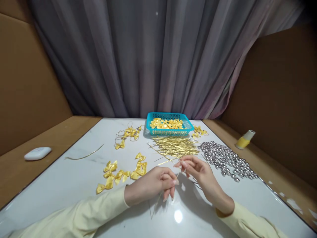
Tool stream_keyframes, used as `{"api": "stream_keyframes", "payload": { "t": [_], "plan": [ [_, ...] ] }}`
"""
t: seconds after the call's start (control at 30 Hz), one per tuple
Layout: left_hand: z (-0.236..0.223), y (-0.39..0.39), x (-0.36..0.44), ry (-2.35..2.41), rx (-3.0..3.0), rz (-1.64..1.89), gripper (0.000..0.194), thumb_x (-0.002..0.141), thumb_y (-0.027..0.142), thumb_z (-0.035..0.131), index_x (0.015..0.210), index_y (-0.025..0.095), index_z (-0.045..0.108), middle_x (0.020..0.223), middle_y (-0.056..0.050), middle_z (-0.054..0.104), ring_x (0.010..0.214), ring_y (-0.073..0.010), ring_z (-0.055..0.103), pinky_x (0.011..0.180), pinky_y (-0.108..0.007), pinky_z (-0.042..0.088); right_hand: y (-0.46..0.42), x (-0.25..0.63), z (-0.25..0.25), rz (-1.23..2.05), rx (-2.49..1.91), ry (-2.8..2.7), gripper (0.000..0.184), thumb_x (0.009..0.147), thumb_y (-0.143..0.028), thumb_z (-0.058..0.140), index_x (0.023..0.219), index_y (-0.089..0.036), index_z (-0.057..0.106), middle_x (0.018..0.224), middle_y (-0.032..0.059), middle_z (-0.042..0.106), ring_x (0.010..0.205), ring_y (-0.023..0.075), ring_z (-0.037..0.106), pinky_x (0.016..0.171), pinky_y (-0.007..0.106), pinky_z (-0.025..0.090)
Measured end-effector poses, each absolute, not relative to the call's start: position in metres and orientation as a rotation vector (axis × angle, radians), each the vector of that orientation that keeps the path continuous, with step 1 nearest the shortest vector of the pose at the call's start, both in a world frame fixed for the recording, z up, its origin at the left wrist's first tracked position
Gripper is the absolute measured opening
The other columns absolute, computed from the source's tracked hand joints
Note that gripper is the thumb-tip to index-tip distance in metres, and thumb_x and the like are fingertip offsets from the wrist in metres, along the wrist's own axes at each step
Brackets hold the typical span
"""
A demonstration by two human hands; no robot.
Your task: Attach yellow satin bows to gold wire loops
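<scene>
My left hand [158,182] is closed in a pinch on a thin gold twist tie [154,207], whose ends hang below the fingers. Close by on the right, my right hand [198,172] has its thumb and fingertips together; what they hold is too fine to make out. A thin shiny strand [196,183] shows under that hand. Beyond the hands lies a heap of gold twist ties [175,146]. Several yellow satin bows [122,175] are scattered left of my left hand. Many silver beads [226,158] spread out to the right of my right hand.
A blue plastic basket [170,132] of yellow bows stands at the back. Bows with wire loops [131,133] lie beside it on both sides. A single twist tie [85,153] and a white case [37,153] are at left, a yellow-and-white cone [244,140] at right.
</scene>
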State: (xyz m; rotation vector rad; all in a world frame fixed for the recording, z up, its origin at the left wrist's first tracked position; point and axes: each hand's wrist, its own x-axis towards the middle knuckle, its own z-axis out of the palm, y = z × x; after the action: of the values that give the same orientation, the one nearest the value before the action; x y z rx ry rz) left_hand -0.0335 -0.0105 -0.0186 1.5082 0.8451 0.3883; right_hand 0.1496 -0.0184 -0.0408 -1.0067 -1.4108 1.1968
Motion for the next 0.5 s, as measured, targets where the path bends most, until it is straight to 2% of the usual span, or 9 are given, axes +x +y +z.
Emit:
{"api": "stream_keyframes", "payload": {
  "t": [0.1, 0.2, 0.27, 0.33, 0.5],
  "plan": [
    [-0.013, -0.009, -0.035, 0.841, 1.493, 0.392, 0.018, 0.08, 0.032, 0.051, 0.077, 0.015, 0.05, 0.059, 0.002, 0.06, 0.044, -0.0055, 0.045, 0.048, -0.019, 0.034, -0.02, 0.158, -0.041, 0.817, -0.862, -1.568, 0.025, 0.084, -0.024, 0.047, 0.109, -0.023, 0.05, 0.117, 0.0096, 0.054, 0.101, 0.0217, 0.051, 0.073, 0.034, 0.043],
    [-0.005, -0.009, -0.035, 0.852, 1.476, 0.384, 0.019, 0.079, 0.032, 0.052, 0.076, 0.014, 0.051, 0.058, 0.001, 0.06, 0.044, -0.0056, 0.045, 0.049, -0.019, 0.034, -0.025, 0.165, -0.037, 0.445, -0.704, -1.783, 0.04, 0.08, -0.015, 0.044, 0.119, -0.023, 0.044, 0.127, 0.0093, 0.044, 0.119, 0.0268, 0.037, 0.091, 0.045, 0.034],
    [0.001, -0.009, -0.035, 0.863, 1.468, 0.379, 0.018, 0.079, 0.032, 0.053, 0.075, 0.014, 0.052, 0.059, 0.0, 0.06, 0.044, -0.0058, 0.045, 0.049, -0.02, 0.033, -0.028, 0.166, -0.035, 0.327, -0.678, -1.928, 0.049, 0.075, -0.011, 0.044, 0.123, -0.021, 0.04, 0.127, 0.0097, 0.044, 0.119, 0.0277, 0.036, 0.096, 0.05, 0.028],
    [0.005, -0.009, -0.035, 0.865, 1.459, 0.375, 0.018, 0.078, 0.031, 0.053, 0.075, 0.014, 0.053, 0.061, 0.0, 0.06, 0.044, -0.0057, 0.044, 0.049, -0.019, 0.033, -0.031, 0.164, -0.035, 0.305, -0.71, -2.053, 0.054, 0.073, -0.01, 0.045, 0.125, -0.018, 0.037, 0.124, 0.0104, 0.046, 0.118, 0.0273, 0.036, 0.096, 0.049, 0.028],
    [0.007, -0.008, -0.037, 0.827, 1.458, 0.367, 0.017, 0.078, 0.031, 0.054, 0.073, 0.014, 0.052, 0.06, 0.0, 0.06, 0.045, -0.006, 0.044, 0.05, -0.02, 0.035, -0.03, 0.152, -0.043, 0.239, -0.784, -2.197, 0.052, 0.071, -0.009, 0.051, 0.121, -0.017, 0.039, 0.11, 0.0098, 0.055, 0.109, 0.0255, 0.043, 0.09, 0.046, 0.031]
  ]
}}
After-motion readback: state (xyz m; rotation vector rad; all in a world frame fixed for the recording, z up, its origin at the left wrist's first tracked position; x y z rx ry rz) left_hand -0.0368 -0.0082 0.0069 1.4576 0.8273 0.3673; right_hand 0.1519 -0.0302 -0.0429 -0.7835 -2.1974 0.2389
